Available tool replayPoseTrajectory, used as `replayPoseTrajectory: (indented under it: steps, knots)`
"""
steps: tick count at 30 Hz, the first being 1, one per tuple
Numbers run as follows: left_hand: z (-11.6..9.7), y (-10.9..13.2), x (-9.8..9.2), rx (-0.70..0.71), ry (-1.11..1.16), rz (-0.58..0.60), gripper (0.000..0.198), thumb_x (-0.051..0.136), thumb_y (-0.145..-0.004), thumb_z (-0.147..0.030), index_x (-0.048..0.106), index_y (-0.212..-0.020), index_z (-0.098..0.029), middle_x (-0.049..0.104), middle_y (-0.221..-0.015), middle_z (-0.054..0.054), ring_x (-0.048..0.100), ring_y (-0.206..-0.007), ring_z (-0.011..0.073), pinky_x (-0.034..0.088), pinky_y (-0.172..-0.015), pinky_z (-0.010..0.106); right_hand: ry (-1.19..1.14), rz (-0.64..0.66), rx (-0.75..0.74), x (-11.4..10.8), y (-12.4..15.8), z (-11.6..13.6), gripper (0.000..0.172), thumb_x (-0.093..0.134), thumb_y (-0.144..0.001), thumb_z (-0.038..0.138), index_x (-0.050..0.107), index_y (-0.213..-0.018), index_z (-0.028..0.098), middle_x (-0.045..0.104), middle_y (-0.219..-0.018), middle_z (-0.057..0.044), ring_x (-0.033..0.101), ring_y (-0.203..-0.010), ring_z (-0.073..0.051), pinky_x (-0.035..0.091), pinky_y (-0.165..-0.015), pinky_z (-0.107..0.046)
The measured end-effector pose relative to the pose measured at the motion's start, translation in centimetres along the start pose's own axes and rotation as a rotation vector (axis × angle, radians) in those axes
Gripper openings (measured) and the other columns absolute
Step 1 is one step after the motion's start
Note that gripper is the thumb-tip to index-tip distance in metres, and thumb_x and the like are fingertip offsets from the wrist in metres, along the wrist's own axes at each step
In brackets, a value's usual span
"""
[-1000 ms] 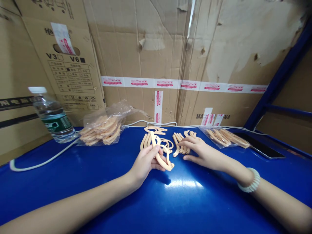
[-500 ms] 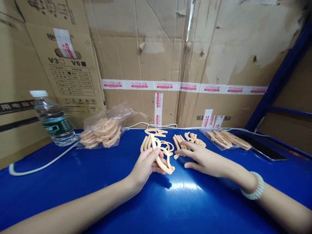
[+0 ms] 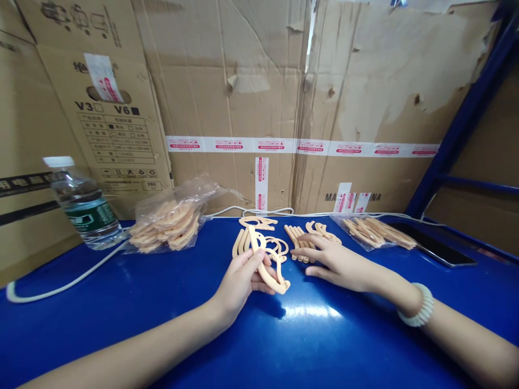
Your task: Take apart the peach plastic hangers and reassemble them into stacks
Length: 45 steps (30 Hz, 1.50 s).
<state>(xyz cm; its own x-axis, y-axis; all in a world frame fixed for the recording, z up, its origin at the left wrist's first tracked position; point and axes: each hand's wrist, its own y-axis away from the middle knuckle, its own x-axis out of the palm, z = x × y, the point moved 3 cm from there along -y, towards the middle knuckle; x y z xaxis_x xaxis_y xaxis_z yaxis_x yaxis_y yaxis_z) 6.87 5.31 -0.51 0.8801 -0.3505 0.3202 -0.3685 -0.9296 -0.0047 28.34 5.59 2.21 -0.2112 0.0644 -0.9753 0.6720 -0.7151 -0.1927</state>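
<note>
Slim beige strips (image 3: 296, 236) now sit in an even row, the leftmost drawn level with its neighbours, where half a second ago its near end jutted out past theirs. At far left stands a clear bottle (image 3: 87, 208) with a white cap and green label, a smooth white cable (image 3: 81, 276) curving along the table in front of it. Next comes a crinkled clear bag (image 3: 166, 221) packed with stacked beige pieces. Thumb on top, the left hand (image 3: 239, 281) is closed in a pinch round a smooth, curved beige piece (image 3: 271, 280), held up with its hooked end pointing nearward. Behind it lie loose curved pieces (image 3: 258, 222), bowed and looped. Palm down, the right hand (image 3: 334, 265) is half open, fingers loosely spread over the strip row; whether the fingertips press or merely hover is hard to tell. A ribbed pale band (image 3: 422, 306) circles that wrist. Beyond the hand are small wavy pieces (image 3: 320, 229), then another clear bag (image 3: 371, 229) of slender pieces touching a flat black phone (image 3: 438, 248). Glossy blue, the table (image 3: 324, 346) reflects a bright patch of light. Behind it, left to right, rise a printed carton (image 3: 117, 151), scuffed cardboard sheets (image 3: 227, 97) crossed by red-and-white tape (image 3: 279, 145), and a slanting blue post (image 3: 458, 108).
</note>
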Motion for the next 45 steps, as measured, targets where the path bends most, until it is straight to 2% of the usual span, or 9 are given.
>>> replayPoseTrajectory:
  steps: [10,20,24,27,31,34,37,41,45]
  knots:
    - [0.2,-0.1,-0.1,-0.001,-0.001,-0.002,0.038,0.069,-0.078,-0.049,0.055,-0.077,-0.014,0.068,-0.063,0.006,0.068,-0.056,0.0183,0.050,-0.048,0.020,0.100,-0.116,-0.026,-0.5,-0.1,0.5,0.037,0.050,-0.095,0.036,0.057,-0.130,0.024,0.056,-0.127,-0.014,0.053,-0.115,-0.030,0.045,-0.095,-0.050]
    - [0.1,-0.1,0.0,-0.002,-0.024,0.014,0.039,0.067,-0.079,-0.051,0.053,-0.079,-0.014,0.068,-0.062,0.008,0.067,-0.054,0.0171,0.052,-0.050,0.021,0.006,0.003,0.006,0.1,-0.1,1.4,0.034,0.049,-0.095,0.026,0.057,-0.127,0.020,0.057,-0.123,-0.012,0.055,-0.112,-0.025,0.047,-0.098,-0.041]
    - [0.1,-0.1,0.1,0.012,-0.054,0.004,0.042,0.064,-0.081,-0.052,0.055,-0.094,-0.013,0.067,-0.066,0.006,0.068,-0.056,0.0174,0.052,-0.050,0.021,0.020,-0.128,-0.029,-0.8,-0.1,2.7,0.034,0.045,-0.096,0.025,0.055,-0.129,0.021,0.055,-0.126,-0.013,0.053,-0.114,-0.025,0.046,-0.097,-0.042]
    - [-0.1,-0.1,0.2,0.062,-0.103,-0.015,0.047,0.066,-0.080,-0.054,0.054,-0.104,-0.015,0.066,-0.075,0.003,0.065,-0.053,0.0149,0.052,-0.048,0.021,0.008,-0.266,-0.135,-1.3,0.1,4.7,0.039,0.042,-0.096,0.020,0.049,-0.134,0.021,0.051,-0.130,-0.014,0.048,-0.120,-0.024,0.043,-0.099,-0.041]
    - [-0.6,0.3,0.4,0.191,-0.269,0.054,0.039,0.060,-0.086,-0.053,0.057,-0.100,-0.017,0.063,-0.084,0.002,0.062,-0.054,0.0120,0.053,-0.048,0.022,0.074,-0.245,-0.305,-0.9,0.3,7.4,0.037,0.044,-0.094,0.018,0.053,-0.130,0.022,0.050,-0.132,-0.015,0.051,-0.114,-0.026,0.046,-0.093,-0.042]
    - [-1.0,0.8,0.5,0.301,-0.384,0.079,0.031,0.055,-0.091,-0.048,0.058,-0.097,-0.017,0.063,-0.086,0.002,0.058,-0.053,0.0103,0.050,-0.047,0.020,0.117,-0.269,-0.343,-0.6,0.4,7.9,0.033,0.046,-0.093,0.016,0.057,-0.125,0.018,0.052,-0.129,-0.016,0.049,-0.114,-0.027,0.045,-0.093,-0.043]
    - [-1.2,1.0,0.4,0.324,-0.433,0.063,0.029,0.052,-0.093,-0.046,0.058,-0.098,-0.018,0.061,-0.084,0.002,0.058,-0.053,0.0110,0.047,-0.045,0.020,0.104,-0.282,-0.348,-0.6,0.4,7.8,0.027,0.047,-0.093,0.015,0.060,-0.116,0.015,0.058,-0.116,-0.015,0.050,-0.107,-0.026,0.045,-0.090,-0.042]
    - [-1.5,1.0,0.0,0.348,-0.518,0.001,0.029,0.050,-0.094,-0.045,0.059,-0.101,-0.018,0.062,-0.084,0.002,0.056,-0.052,0.0111,0.043,-0.044,0.020,-0.035,-0.268,-0.301,-0.6,0.5,7.4,0.027,0.047,-0.093,0.014,0.061,-0.115,0.016,0.059,-0.104,-0.012,0.053,-0.094,-0.022,0.047,-0.084,-0.039]
    - [-2.3,1.2,0.2,0.440,-0.625,-0.005,0.025,0.051,-0.094,-0.038,0.063,-0.104,-0.019,0.066,-0.088,0.003,0.062,-0.069,0.0157,0.047,-0.058,0.022,-0.426,-0.348,-0.108,-0.8,0.4,6.5,0.030,0.052,-0.093,0.020,0.057,-0.123,0.022,0.048,-0.130,-0.013,0.046,-0.123,-0.023,0.041,-0.102,-0.041]
